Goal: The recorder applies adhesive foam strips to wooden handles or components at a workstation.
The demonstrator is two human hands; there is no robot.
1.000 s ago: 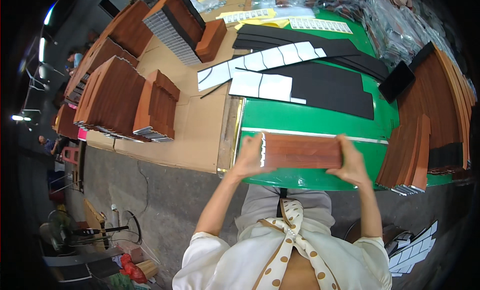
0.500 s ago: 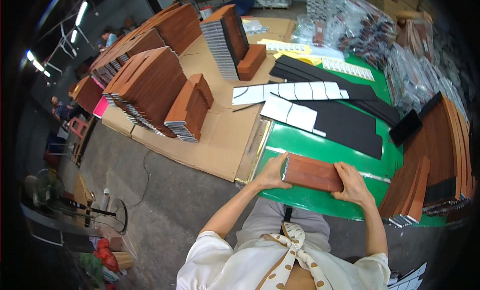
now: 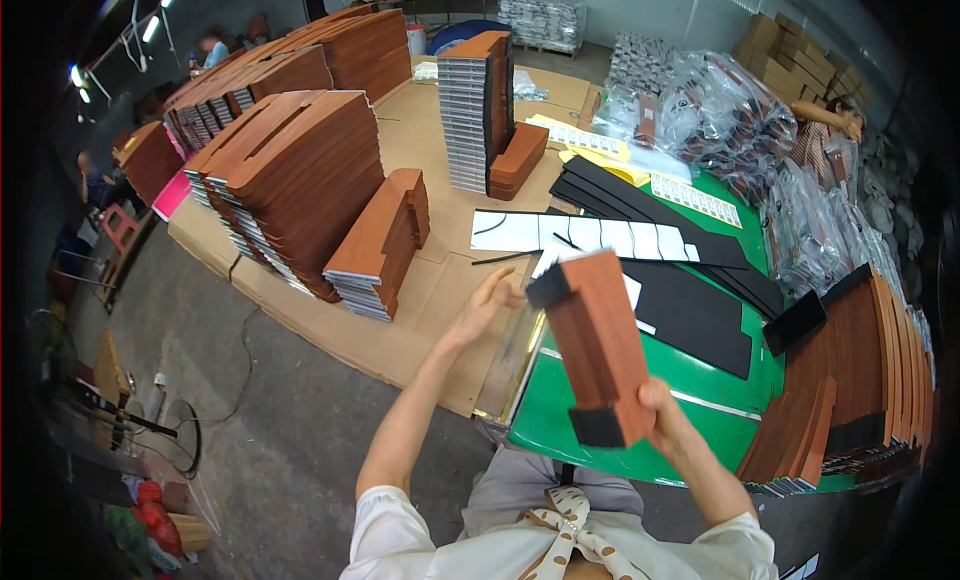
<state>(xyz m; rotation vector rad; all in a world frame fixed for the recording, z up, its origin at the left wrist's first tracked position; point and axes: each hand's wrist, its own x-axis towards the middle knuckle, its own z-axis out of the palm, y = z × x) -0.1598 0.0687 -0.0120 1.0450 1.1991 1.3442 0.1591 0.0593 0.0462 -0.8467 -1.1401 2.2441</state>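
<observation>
My right hand [image 3: 668, 416] grips the lower end of a bundle of reddish-brown wood-grain panels [image 3: 602, 345], tilted up above the green tabletop [image 3: 545, 410]. Black strips [image 3: 597, 427] cover part of its two ends. My left hand [image 3: 490, 305] is off the bundle, fingers apart, over the cardboard edge just left of its upper end. Beyond the bundle lie black sheets [image 3: 690, 315] and white sticker sheets [image 3: 600, 236] with dark curved lines.
Tall stacks of brown panels [image 3: 300, 180] stand on the cardboard [image 3: 440, 310] to the left. Another upright stack [image 3: 465, 110] is farther back. More panels [image 3: 850, 350] lean at the right beside a dark phone-like slab [image 3: 795, 323]. Plastic-wrapped bundles [image 3: 730, 110] and a person [image 3: 830, 135] are at the far right.
The bundle has been lifted off the green tabletop and turned from lying sideways to tilted upward. My left hand has let go and moved left; my right hand still holds it.
</observation>
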